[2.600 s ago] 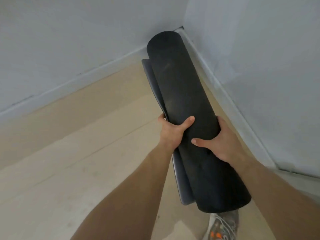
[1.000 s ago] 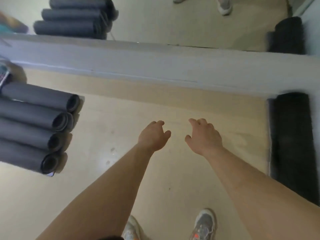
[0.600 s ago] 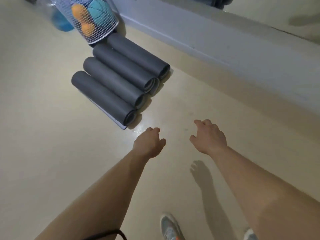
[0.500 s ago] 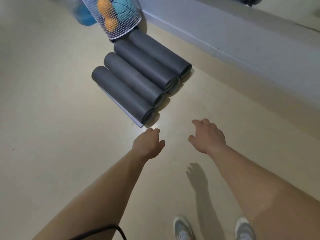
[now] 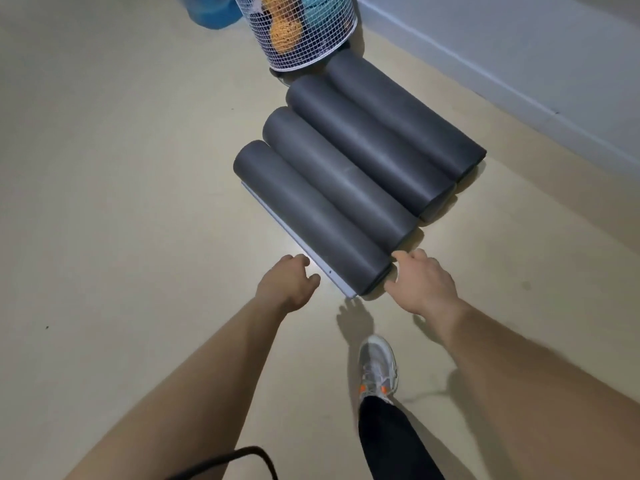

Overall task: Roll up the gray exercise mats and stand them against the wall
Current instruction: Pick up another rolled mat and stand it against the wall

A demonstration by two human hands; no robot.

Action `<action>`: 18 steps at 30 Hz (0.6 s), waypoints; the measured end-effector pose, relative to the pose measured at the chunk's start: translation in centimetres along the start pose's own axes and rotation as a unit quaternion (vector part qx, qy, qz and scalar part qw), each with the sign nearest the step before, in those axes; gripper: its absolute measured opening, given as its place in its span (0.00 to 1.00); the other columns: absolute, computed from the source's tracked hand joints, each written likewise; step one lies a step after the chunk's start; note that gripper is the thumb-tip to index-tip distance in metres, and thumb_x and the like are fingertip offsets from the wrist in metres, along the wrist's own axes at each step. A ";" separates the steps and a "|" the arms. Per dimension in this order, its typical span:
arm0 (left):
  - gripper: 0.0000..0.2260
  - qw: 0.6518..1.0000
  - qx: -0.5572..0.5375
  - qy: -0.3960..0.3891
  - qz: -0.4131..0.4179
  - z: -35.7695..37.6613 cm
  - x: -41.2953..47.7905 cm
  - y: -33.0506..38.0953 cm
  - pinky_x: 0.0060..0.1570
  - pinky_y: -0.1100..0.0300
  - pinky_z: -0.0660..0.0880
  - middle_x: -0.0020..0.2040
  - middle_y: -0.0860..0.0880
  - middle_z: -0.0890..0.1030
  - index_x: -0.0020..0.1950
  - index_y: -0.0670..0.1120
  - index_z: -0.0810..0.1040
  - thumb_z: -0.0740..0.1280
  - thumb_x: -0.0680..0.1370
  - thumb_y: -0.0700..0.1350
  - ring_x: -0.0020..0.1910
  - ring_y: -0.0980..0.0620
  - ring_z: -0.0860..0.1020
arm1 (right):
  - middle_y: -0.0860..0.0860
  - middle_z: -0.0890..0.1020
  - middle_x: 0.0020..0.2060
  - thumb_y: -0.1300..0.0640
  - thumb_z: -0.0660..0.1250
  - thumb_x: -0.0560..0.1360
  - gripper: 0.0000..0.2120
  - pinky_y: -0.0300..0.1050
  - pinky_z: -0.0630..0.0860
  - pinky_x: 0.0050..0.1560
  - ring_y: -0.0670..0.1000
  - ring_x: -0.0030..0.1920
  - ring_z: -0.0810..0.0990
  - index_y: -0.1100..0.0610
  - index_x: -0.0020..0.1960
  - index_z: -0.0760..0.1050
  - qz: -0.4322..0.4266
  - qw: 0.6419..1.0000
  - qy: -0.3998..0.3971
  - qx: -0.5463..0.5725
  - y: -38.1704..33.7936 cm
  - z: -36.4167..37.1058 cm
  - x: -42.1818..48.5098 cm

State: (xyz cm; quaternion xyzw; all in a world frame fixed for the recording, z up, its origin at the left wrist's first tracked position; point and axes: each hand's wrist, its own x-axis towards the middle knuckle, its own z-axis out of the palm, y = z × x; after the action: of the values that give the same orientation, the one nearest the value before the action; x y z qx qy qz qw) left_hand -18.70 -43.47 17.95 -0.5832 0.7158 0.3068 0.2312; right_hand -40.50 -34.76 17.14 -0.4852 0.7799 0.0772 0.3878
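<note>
Several rolled gray exercise mats lie side by side on the floor. The nearest mat (image 5: pixel 311 216) has a loose flap edge along its left side and its end points toward me. Beside it lie a second mat (image 5: pixel 339 178), a third mat (image 5: pixel 370 147) and a far mat (image 5: pixel 405 112) close to the wall. My left hand (image 5: pixel 289 284) hovers just left of the nearest mat's end, fingers loosely curled, holding nothing. My right hand (image 5: pixel 420 280) hovers at that same end on the right side, fingers spread, not gripping.
A white wire basket (image 5: pixel 301 29) with orange and teal balls stands at the mats' far ends. A blue object (image 5: pixel 211 12) sits left of it. The gray wall (image 5: pixel 519 46) runs along the right. My shoe (image 5: pixel 377 365) is on the beige floor (image 5: pixel 121 185).
I have turned from the corner, where I held a black mat, toward the pile of rolled mats. The mats have come closer and both empty hands now reach the nearest mat's end.
</note>
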 end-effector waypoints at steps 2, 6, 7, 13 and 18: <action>0.23 1.000 0.009 -0.007 0.014 -2.0 4.3 -1.4 0.66 0.50 0.71 0.74 0.44 0.72 0.78 0.45 0.68 0.60 0.84 0.53 0.70 0.44 0.73 | 0.56 0.72 0.65 0.50 0.62 0.80 0.22 0.55 0.74 0.61 0.60 0.63 0.73 0.53 0.73 0.67 0.023 0.999 -0.008 0.022 -1.9 0.2 3.6; 0.22 0.999 0.003 -0.006 0.032 -5.0 11.4 -5.1 0.67 0.50 0.71 0.73 0.45 0.73 0.76 0.45 0.70 0.61 0.84 0.52 0.69 0.44 0.74 | 0.57 0.70 0.66 0.50 0.62 0.81 0.24 0.56 0.73 0.64 0.61 0.65 0.73 0.53 0.75 0.66 0.062 0.996 -0.024 0.061 -6.1 1.7 9.9; 0.22 0.999 0.014 -0.016 0.040 -5.4 13.0 -6.0 0.67 0.50 0.71 0.74 0.45 0.73 0.77 0.45 0.69 0.61 0.84 0.52 0.70 0.44 0.74 | 0.57 0.70 0.67 0.50 0.62 0.80 0.25 0.55 0.73 0.65 0.61 0.66 0.73 0.54 0.76 0.66 0.077 0.993 -0.026 0.082 -7.0 2.3 10.9; 0.23 0.991 0.078 -0.060 0.091 -6.7 23.1 -11.4 0.65 0.50 0.71 0.72 0.43 0.74 0.76 0.44 0.67 0.62 0.84 0.52 0.69 0.42 0.74 | 0.60 0.67 0.71 0.49 0.64 0.80 0.29 0.54 0.72 0.61 0.63 0.67 0.72 0.55 0.78 0.63 0.195 0.964 -0.019 0.179 -11.9 7.3 15.8; 0.19 0.966 0.159 -0.049 0.196 -8.3 29.9 -15.6 0.61 0.48 0.72 0.69 0.42 0.74 0.70 0.44 0.69 0.63 0.83 0.53 0.66 0.40 0.73 | 0.62 0.64 0.74 0.47 0.64 0.81 0.32 0.57 0.73 0.64 0.66 0.68 0.72 0.57 0.81 0.58 0.307 0.913 0.045 0.263 -15.3 11.6 18.1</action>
State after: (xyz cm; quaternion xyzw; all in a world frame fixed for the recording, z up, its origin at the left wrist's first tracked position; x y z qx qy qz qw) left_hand -9.60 -72.18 0.56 -0.3715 0.8434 0.2568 0.2910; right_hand -26.01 -49.48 0.79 -0.1053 0.8992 -0.0380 0.4229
